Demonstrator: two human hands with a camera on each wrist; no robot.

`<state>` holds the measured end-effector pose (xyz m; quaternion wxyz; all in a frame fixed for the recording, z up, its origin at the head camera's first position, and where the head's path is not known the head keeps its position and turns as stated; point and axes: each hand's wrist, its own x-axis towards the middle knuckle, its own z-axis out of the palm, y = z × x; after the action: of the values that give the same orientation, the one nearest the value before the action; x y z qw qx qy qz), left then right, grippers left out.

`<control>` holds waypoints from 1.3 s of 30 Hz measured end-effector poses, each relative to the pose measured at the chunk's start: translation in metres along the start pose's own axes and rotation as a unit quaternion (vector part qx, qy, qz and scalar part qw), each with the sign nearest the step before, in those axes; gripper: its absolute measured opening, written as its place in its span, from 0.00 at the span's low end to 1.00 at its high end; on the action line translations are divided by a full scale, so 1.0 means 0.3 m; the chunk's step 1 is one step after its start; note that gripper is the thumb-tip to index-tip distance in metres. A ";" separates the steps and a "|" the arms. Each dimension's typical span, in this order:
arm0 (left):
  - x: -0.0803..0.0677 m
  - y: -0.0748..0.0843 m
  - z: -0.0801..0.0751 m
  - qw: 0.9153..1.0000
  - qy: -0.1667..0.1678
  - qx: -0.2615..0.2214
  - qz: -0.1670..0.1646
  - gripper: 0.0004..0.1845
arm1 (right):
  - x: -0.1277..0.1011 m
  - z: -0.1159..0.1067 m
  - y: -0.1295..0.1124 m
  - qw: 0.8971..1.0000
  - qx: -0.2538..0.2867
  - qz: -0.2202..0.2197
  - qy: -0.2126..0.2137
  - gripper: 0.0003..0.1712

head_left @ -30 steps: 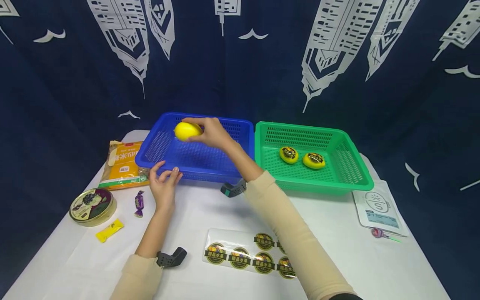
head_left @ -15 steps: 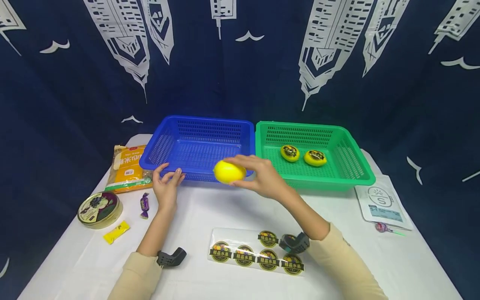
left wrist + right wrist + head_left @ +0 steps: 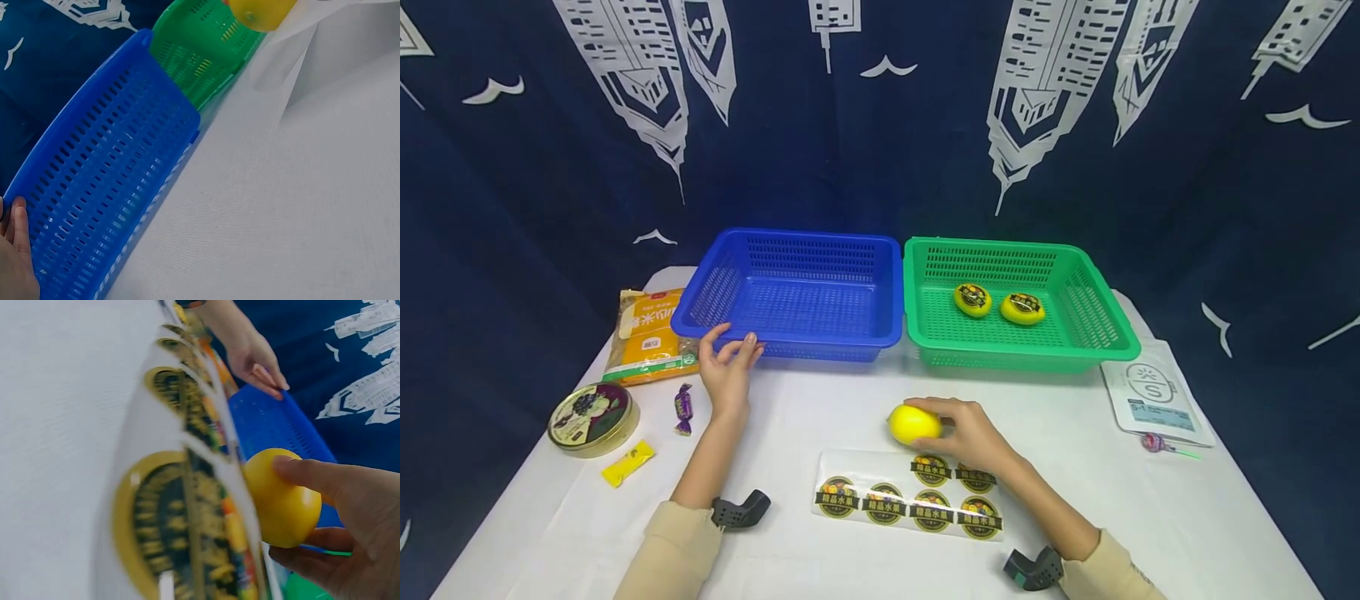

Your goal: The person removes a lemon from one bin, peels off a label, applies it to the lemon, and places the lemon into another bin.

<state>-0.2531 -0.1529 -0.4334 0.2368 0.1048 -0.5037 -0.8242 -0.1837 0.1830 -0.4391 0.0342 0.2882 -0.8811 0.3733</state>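
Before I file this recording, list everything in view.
Blue basket: 1, blue, back left
Green basket: 1, green, back right
Labelled lemons: 2, yellow, in green basket
Held lemon: 1, yellow, in right hand
Sticker sheet: 1, white, front centre
Stickers: 6, dark, on sheet
Packet: 1, orange, left
Tin: 1, gold, left
Purple candy: 1, purple, left
Yellow candy: 1, yellow, left
Pouch: 1, white, right
Lollipop: 1, purplish, right
Tablecloth: 1, white, underneath
Curtain: 1, navy, behind
Wrist cameras: 2, black, wrists
Sleeves: 2, beige, forearms
Left hand: 1, at blue basket
Right hand: 1, holding lemon
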 end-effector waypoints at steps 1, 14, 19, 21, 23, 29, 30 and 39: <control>0.000 0.000 -0.001 1.000 -0.001 0.000 0.000 0.23 | -0.005 0.005 0.005 1.000 -0.006 0.001 0.000 0.32; -0.106 0.060 0.023 0.981 -0.090 0.159 0.063 0.32 | -0.013 0.008 0.022 0.999 -0.027 0.014 -0.011 0.35; -0.209 0.074 0.079 0.930 -0.188 0.268 0.167 0.20 | -0.019 -0.004 0.015 0.999 -0.049 0.018 0.005 0.37; -0.243 0.064 0.090 0.908 -0.266 0.277 0.169 0.14 | -0.027 -0.010 0.006 0.999 -0.044 0.021 0.018 0.38; -0.272 0.034 0.083 0.879 -0.341 0.299 0.146 0.11 | -0.039 -0.018 -0.003 0.998 -0.036 0.028 0.035 0.39; -0.310 -0.108 0.022 0.773 -0.472 0.413 0.096 0.18 | -0.089 -0.060 -0.069 0.994 0.013 0.018 0.103 0.31; -0.314 -0.118 0.018 0.762 -0.482 0.424 0.092 0.19 | -0.096 -0.067 -0.087 0.993 0.018 0.014 0.112 0.29; -0.328 -0.143 0.008 0.741 -0.517 0.420 0.082 0.13 | -0.139 -0.075 -0.129 0.990 0.027 0.007 0.139 0.18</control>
<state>-0.1811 -0.0859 -0.4765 -0.0616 -0.2905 -0.8506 -0.4340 -0.1319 0.1969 -0.4098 0.1454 0.2284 -0.8594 0.4338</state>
